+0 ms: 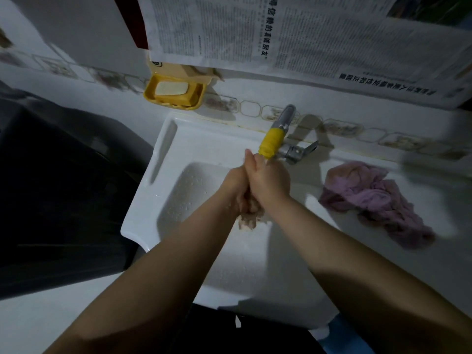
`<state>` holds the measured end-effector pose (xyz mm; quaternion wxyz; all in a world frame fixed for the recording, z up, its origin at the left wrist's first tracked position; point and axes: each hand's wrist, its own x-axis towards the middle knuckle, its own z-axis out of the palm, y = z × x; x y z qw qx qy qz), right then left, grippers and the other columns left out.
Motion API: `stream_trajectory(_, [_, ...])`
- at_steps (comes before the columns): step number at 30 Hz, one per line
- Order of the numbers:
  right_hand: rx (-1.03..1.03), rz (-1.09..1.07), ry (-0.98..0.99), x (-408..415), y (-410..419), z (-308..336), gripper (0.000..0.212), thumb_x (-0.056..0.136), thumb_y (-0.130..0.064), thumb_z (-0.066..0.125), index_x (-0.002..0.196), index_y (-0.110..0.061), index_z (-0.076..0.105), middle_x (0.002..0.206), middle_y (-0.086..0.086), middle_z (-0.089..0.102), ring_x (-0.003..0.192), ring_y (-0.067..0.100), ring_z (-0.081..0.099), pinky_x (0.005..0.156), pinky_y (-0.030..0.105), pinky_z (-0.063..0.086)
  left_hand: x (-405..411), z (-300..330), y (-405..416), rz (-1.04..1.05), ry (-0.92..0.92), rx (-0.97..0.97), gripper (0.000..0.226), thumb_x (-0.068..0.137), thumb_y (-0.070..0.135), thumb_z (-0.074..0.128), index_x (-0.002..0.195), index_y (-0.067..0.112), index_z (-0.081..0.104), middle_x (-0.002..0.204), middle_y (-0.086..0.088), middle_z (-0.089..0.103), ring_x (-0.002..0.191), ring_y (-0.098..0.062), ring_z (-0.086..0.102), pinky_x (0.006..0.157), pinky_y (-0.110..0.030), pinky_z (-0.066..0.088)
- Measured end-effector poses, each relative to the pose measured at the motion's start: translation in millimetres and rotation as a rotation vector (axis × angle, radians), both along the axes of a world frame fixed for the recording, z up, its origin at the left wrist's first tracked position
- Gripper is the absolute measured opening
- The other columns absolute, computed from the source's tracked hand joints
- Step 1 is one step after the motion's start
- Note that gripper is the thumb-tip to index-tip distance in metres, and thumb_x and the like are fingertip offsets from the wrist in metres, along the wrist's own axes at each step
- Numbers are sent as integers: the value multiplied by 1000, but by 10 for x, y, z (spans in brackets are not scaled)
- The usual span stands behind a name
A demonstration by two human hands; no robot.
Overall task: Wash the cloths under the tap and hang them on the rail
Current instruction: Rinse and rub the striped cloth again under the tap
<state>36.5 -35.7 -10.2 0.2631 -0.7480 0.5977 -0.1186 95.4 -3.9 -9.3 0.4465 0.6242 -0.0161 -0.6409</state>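
Note:
Over the white sink [166, 154], my left hand [236, 185] and my right hand [268, 182] are pressed together just below the tap [274, 139], whose spout is wrapped in yellow. Both hands grip a small pale pink cloth [249, 215]; its wet end hangs out beneath them. A second cloth, mauve and crumpled [373, 198], lies on the white ledge to the right of the basin. No rail is in view.
A yellow soap dish [153, 94] with a white bar of soap is fixed to the tiled wall at the back left. Newspaper sheets [281, 34] hang on the wall above. A dark object [56, 187] stands left of the sink.

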Motion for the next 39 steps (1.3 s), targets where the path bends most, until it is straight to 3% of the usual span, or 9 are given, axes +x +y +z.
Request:
stream_trajectory(4, [282,-69,-26,-70,-319,61,57,89,-63,41,87,-12,66,97,14,68,92,32,63,83,36,49,51,16,18,-159,11,-22,61,99,55,28,120,7,59,116,-23,63,105,-36,61,77,-37,52])
stream_trajectory(9, [529,92,-308,-141,-464,23,28,101,-32,37,103,-17,61,102,6,56,89,22,54,78,28,47,359,-18,129,-483,-161,-207,57,95,52,44,104,0,65,89,-20,68,78,-27,64,78,-36,52])
stream_trajectory(14, [652,249,-185,-434,-446,-69,59,70,-75,56,83,-18,68,76,15,67,69,34,63,66,39,52,444,-82,158,-387,-270,-323,38,104,26,35,96,4,64,60,-3,63,42,-8,54,41,-16,43])
stream_trajectory(20, [822,227,-314,-756,-424,-326,28,86,-16,67,105,4,65,88,7,69,77,11,63,74,21,46,513,-197,174,-85,-185,-284,35,104,22,35,98,6,65,80,-18,65,69,-28,57,58,-31,44])
stream_trajectory(25, [759,-238,-825,-626,-259,-343,17,92,-19,58,83,-9,68,66,9,61,59,18,58,60,29,47,466,-193,112,-7,-47,-169,28,95,17,34,77,22,54,62,-5,38,41,-14,34,45,-20,21])
stream_trajectory(30, [373,-81,-462,-91,-4,-170,46,91,-45,56,61,-10,56,51,2,55,53,18,58,58,27,47,143,-298,-53,48,-140,23,45,99,46,38,74,13,58,62,-13,57,62,-30,59,59,-31,47])
stream_trajectory(34, [269,-219,-319,-29,-252,-168,38,91,-40,53,64,-15,50,77,13,65,79,33,65,67,37,51,-65,-259,-141,31,-209,54,67,94,58,40,91,-4,66,86,-40,60,54,-28,57,59,-31,45])
stream_trajectory(37, [243,-158,-351,9,-89,-131,38,94,-42,47,79,-10,64,85,16,68,84,33,64,75,39,51,38,-251,-151,21,-190,41,60,99,48,37,123,-4,56,118,-28,61,81,-30,66,62,-28,51])
stream_trajectory(39, [190,-78,-328,29,34,-105,42,97,-41,42,82,-10,66,85,18,69,82,33,63,76,41,51,64,-284,-142,-13,-146,20,56,101,44,35,122,-4,55,99,-18,62,65,-18,60,50,-23,51])
